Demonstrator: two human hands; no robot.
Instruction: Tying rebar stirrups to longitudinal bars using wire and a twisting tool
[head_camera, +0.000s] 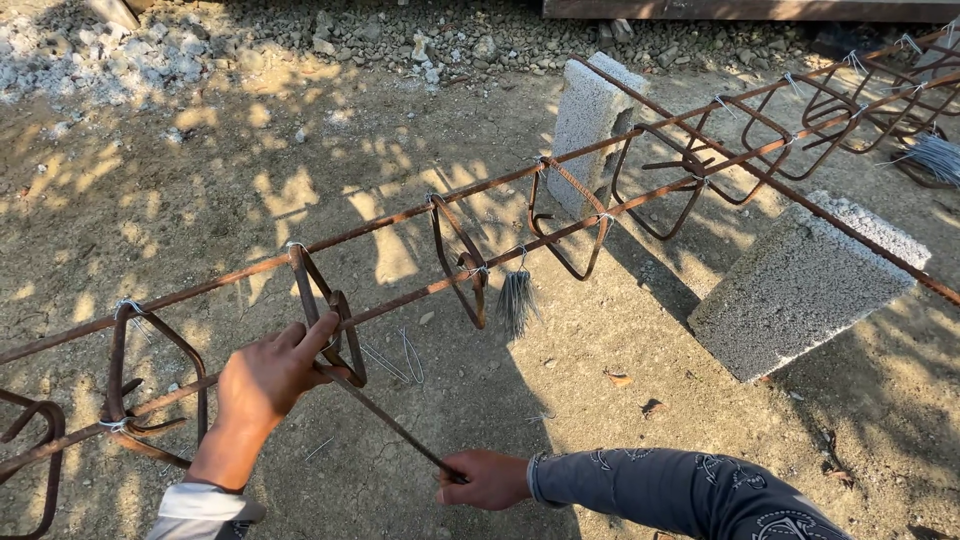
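The left hand is closed on a rusty stirrup of the rebar cage; the right hand is closed on a thin rod running to its 10 o'clock. A slipping rod could jab the left fingers. The cage rests on concrete blocks at 2 o'clock, bars brown, ties pale.
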